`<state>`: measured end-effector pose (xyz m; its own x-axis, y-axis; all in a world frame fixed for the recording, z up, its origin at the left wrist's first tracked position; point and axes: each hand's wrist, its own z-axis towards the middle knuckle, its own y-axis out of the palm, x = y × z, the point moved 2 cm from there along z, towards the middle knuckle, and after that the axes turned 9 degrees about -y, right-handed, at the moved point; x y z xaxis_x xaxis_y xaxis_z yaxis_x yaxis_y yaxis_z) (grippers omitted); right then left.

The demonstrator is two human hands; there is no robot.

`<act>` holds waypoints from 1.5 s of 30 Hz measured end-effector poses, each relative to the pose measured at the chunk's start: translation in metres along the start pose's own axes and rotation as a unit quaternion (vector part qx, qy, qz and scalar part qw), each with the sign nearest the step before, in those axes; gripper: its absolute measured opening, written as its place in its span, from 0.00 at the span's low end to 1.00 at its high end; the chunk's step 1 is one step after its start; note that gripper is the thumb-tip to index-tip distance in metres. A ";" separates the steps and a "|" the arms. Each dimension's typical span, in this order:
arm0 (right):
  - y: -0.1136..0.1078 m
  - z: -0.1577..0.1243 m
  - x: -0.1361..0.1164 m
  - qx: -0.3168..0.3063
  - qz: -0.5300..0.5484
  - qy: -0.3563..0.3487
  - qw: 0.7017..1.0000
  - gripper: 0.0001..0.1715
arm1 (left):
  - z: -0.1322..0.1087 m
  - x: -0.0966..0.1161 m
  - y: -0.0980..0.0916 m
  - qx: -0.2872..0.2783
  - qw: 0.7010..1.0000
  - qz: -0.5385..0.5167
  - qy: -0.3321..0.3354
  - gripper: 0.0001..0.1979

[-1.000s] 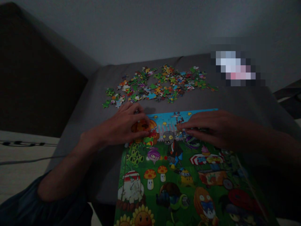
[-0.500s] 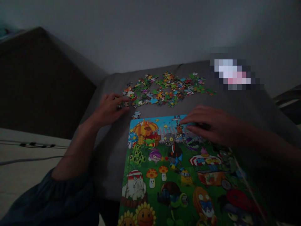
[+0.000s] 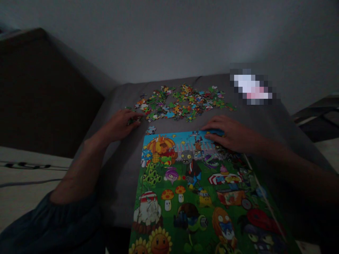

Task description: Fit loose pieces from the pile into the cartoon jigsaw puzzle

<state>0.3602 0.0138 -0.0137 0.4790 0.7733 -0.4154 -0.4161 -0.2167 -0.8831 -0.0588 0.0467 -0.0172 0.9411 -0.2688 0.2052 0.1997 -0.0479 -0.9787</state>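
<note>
A: How far along are we?

B: Hard to pin down. Our puzzle board (image 3: 192, 188) lies at the lower centre of the frame, its cartoon picture unbroken wherever we can see it. Piece outlines show near its top edge, but we can't tell fitted pieces from printed lines.

A: What's left, then?

B: Plenty, we'd judge: a wide heap of loose pieces (image 3: 185, 109) across the upper centre, plus a pale blue piece (image 3: 151, 129) just beyond the board's top left corner.

A: And our hands?

B: Our left hand (image 3: 122, 123) curls over pieces at the heap's left end; whether it grips one, we can't tell. Our right hand (image 3: 227, 132) is at the board's top right edge, its hold unclear.

A: What are we working on?

B: A grey, cloth-like surface (image 3: 118, 180) beneath a plain wall (image 3: 159, 38). A dark panel (image 3: 39, 95) fills the upper left, a cable (image 3: 31, 181) crosses the lower left, and the room is dim.
</note>
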 end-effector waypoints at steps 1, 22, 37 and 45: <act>0.000 0.001 0.000 0.002 0.003 0.006 1.000 0.21 | 0.000 0.001 -0.001 0.000 1.000 -0.002 0.002 0.24; 0.000 0.002 -0.012 -0.034 0.002 -0.016 0.999 0.27 | -0.006 0.010 -0.007 -0.008 1.000 -0.013 -0.005 0.26; 0.009 -0.002 -0.004 0.016 0.010 -0.041 0.999 0.25 | -0.026 0.029 -0.015 -0.008 0.995 -0.052 0.089 0.23; 0.013 -0.002 0.000 0.033 0.007 -0.067 0.997 0.28 | -0.029 0.038 0.000 -0.025 0.991 -0.018 0.129 0.20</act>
<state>0.3564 0.0098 -0.0262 0.3664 0.8443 -0.3910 -0.4751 -0.1916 -0.8588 -0.0312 0.0088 -0.0101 0.8314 -0.5025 0.2371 0.2121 -0.1075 -0.9713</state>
